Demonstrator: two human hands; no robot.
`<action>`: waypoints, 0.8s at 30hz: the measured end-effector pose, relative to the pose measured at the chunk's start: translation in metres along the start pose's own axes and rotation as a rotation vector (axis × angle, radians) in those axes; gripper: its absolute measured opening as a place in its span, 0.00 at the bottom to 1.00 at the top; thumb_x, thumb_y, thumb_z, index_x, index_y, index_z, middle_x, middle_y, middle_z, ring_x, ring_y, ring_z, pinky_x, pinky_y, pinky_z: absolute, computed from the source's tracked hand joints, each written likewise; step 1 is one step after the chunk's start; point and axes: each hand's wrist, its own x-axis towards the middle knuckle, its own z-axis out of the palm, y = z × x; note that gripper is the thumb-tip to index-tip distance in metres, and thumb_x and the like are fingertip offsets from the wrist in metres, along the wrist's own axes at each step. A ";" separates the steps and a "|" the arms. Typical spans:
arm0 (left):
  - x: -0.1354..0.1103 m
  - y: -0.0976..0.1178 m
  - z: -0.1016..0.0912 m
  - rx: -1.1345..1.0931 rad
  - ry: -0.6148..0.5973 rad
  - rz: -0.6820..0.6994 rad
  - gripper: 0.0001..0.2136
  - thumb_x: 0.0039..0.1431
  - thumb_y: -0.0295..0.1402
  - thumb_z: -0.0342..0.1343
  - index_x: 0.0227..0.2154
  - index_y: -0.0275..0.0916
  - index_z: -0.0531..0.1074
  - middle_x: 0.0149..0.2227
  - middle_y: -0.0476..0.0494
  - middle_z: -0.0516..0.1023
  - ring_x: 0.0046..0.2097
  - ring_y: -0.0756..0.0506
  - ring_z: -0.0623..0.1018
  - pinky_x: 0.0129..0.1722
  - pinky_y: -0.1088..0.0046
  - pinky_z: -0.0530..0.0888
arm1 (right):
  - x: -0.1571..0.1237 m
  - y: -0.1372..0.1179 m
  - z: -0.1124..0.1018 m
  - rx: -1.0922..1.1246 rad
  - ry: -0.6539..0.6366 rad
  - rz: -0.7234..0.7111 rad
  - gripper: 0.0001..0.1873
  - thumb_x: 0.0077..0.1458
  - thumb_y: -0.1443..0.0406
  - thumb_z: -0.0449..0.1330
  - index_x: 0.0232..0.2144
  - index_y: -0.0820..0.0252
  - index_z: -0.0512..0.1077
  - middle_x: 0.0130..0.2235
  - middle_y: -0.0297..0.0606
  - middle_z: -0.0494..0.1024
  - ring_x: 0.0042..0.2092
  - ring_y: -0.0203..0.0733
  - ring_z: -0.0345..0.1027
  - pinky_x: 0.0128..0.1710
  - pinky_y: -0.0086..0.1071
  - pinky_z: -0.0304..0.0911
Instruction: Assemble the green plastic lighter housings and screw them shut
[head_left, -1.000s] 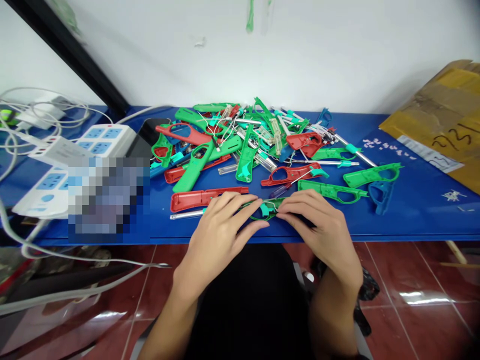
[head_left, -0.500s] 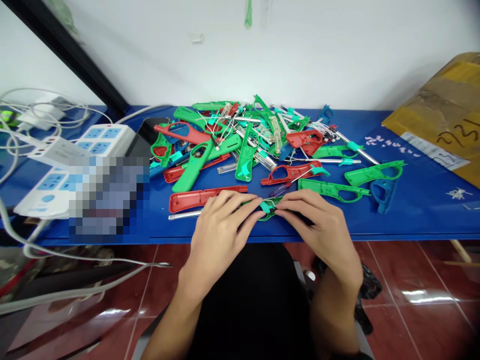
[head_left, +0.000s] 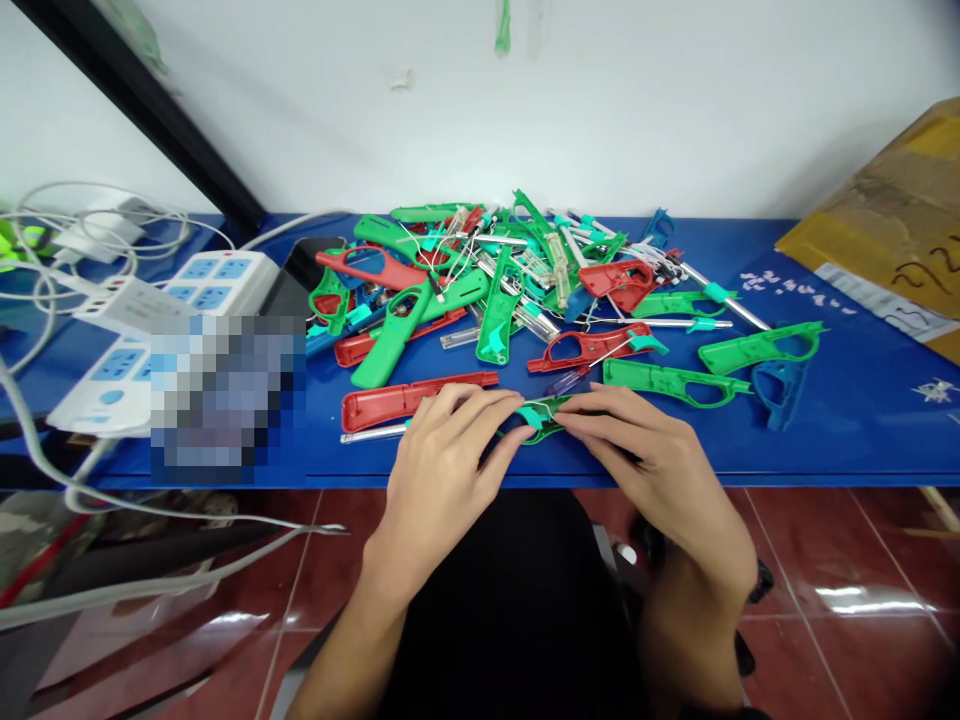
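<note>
At the table's front edge, a green lighter casing half (head_left: 553, 434) lies between my fingertips, its ends partly hidden by the hands. My left hand (head_left: 444, 465) is closed, thumb and fingers pinching its left side beside a teal trigger (head_left: 531, 416). A thin white wire (head_left: 546, 404) curves over the casing to the fingertips of my right hand (head_left: 651, 445), which is closed at the right side. Just behind lies a screwdriver (head_left: 568, 382) with a purple handle. By my left hand are a red casing half (head_left: 397, 398) and a metal lighter tube (head_left: 373, 433).
A heap of green, red and blue lighter parts (head_left: 499, 290) covers the blue table's (head_left: 840, 400) middle. White power strips (head_left: 101, 395) with tangled cables and a pixelated patch stand left. A taped cardboard box (head_left: 885, 210) sits at the right.
My right hand has shifted slightly right, and more of the green casing shows between the hands. The left hand keeps its pinch. The whole view has moved a little.
</note>
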 end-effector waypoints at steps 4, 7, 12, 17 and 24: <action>-0.003 -0.002 -0.001 -0.025 0.020 0.019 0.12 0.74 0.37 0.65 0.55 0.40 0.79 0.55 0.42 0.88 0.55 0.37 0.84 0.58 0.52 0.79 | -0.003 0.002 0.002 -0.034 0.042 0.014 0.12 0.74 0.71 0.62 0.52 0.54 0.83 0.53 0.40 0.87 0.56 0.47 0.82 0.63 0.45 0.77; -0.004 -0.004 -0.001 -0.035 0.029 0.026 0.14 0.71 0.40 0.68 0.54 0.41 0.79 0.56 0.41 0.88 0.57 0.36 0.84 0.59 0.51 0.79 | -0.004 0.002 0.005 -0.049 0.067 0.023 0.09 0.74 0.70 0.63 0.49 0.56 0.83 0.52 0.41 0.87 0.55 0.46 0.82 0.61 0.43 0.78; -0.003 -0.004 -0.002 -0.047 0.024 0.044 0.14 0.69 0.39 0.70 0.52 0.41 0.79 0.54 0.42 0.88 0.56 0.37 0.84 0.57 0.53 0.79 | -0.003 0.001 0.004 -0.060 0.039 -0.002 0.10 0.75 0.70 0.62 0.49 0.54 0.83 0.52 0.41 0.86 0.54 0.47 0.82 0.59 0.46 0.78; -0.002 -0.004 -0.001 -0.058 0.019 0.007 0.15 0.68 0.41 0.70 0.52 0.42 0.78 0.52 0.43 0.88 0.54 0.37 0.85 0.56 0.53 0.79 | -0.011 0.001 0.003 -0.143 0.021 -0.017 0.12 0.75 0.68 0.62 0.54 0.53 0.81 0.57 0.41 0.85 0.60 0.51 0.78 0.70 0.54 0.69; -0.002 -0.004 0.000 -0.074 0.040 0.003 0.15 0.66 0.41 0.72 0.50 0.40 0.78 0.51 0.41 0.88 0.54 0.37 0.85 0.57 0.54 0.80 | -0.014 0.003 0.006 -0.211 0.006 -0.046 0.14 0.76 0.71 0.60 0.58 0.52 0.77 0.58 0.40 0.84 0.60 0.50 0.76 0.68 0.52 0.67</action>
